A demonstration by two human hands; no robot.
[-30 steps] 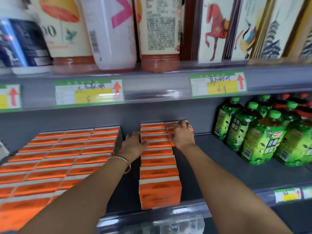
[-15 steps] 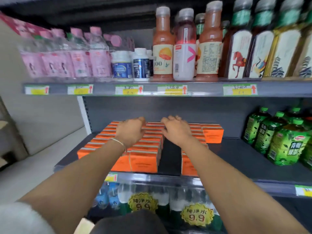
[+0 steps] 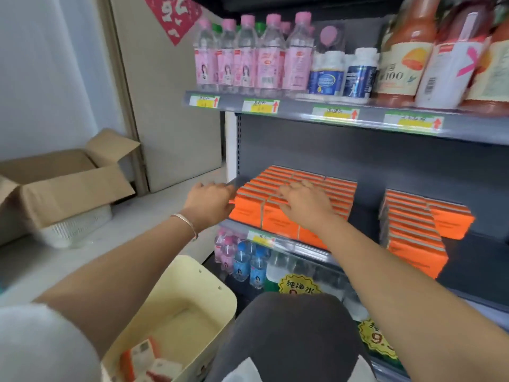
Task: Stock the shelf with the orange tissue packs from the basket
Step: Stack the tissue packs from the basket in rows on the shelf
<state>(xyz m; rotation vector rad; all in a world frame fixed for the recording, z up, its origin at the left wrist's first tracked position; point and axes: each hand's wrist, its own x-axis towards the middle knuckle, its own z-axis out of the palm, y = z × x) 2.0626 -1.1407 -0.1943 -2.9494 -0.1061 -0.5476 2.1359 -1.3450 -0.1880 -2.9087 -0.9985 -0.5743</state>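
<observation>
Orange tissue packs (image 3: 292,186) fill the left part of the grey middle shelf (image 3: 366,216) in tight rows. A second, narrower block of orange packs (image 3: 413,230) stands to the right, with a dark gap between the two. My right hand (image 3: 303,202) lies flat with spread fingers on top of the left block. My left hand (image 3: 209,201) hovers at the left front corner of that block, fingers relaxed, holding nothing. A cream basket (image 3: 198,293) sits low at my left knee, with a few orange and white packs (image 3: 143,359) in its bottom.
An open cardboard box (image 3: 63,186) over a white woven basket (image 3: 80,224) stands on the floor at the left. Pink-capped water bottles (image 3: 248,56) and juice bottles (image 3: 407,56) line the upper shelf. Water bottles (image 3: 248,263) fill the shelf below.
The view has pulled back and swung left, bringing the basket and the cardboard box into sight. Both hands have shifted from the right block's far end to the left block's front.
</observation>
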